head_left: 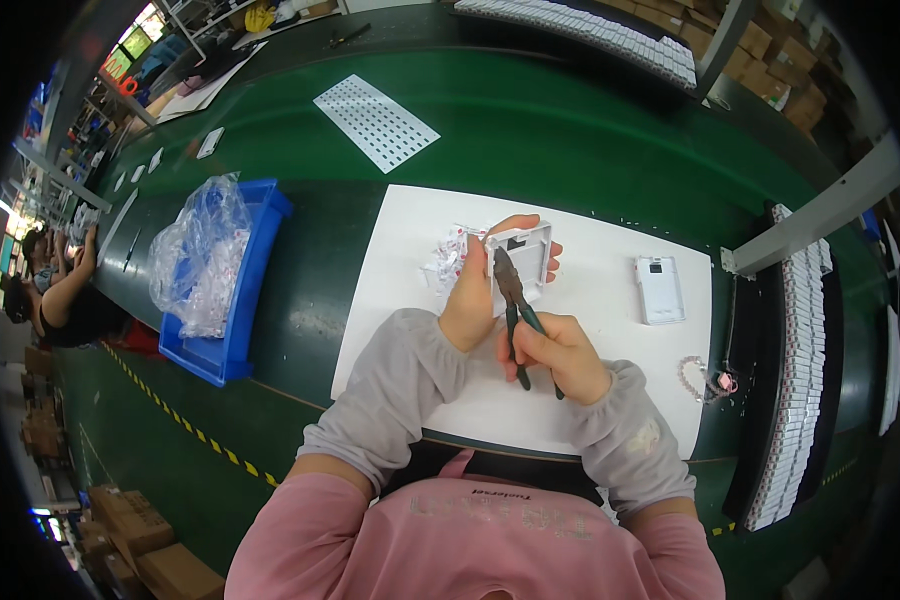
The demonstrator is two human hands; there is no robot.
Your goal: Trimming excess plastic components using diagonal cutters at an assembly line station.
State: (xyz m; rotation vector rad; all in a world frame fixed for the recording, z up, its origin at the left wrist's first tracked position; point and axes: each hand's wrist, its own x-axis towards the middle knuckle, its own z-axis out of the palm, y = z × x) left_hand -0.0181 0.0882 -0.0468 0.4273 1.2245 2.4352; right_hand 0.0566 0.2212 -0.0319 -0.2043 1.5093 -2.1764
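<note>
My left hand (470, 305) is wrapped round a white plastic casing (535, 255), an open shell with a dark rectangular window, and tilts it up above the white sheet (420, 390). In my right hand (567, 360) is a pair of pliers (513, 292) with dark green handles. The pliers' jaws reach to the casing's left inner edge; whether they grip it I cannot tell. Left of the casing lies a small heap of white and red plastic pieces (444, 265). A second white casing (660, 290) rests on the sheet to the right.
At the left, a blue bin (235, 345) holds a clear bag (195, 240) of small parts. A perforated white sheet (377, 122) lies beyond on the green bench. Rows of white units (795, 370) line the right side, near a beaded bracelet (692, 378). Other people sit far left.
</note>
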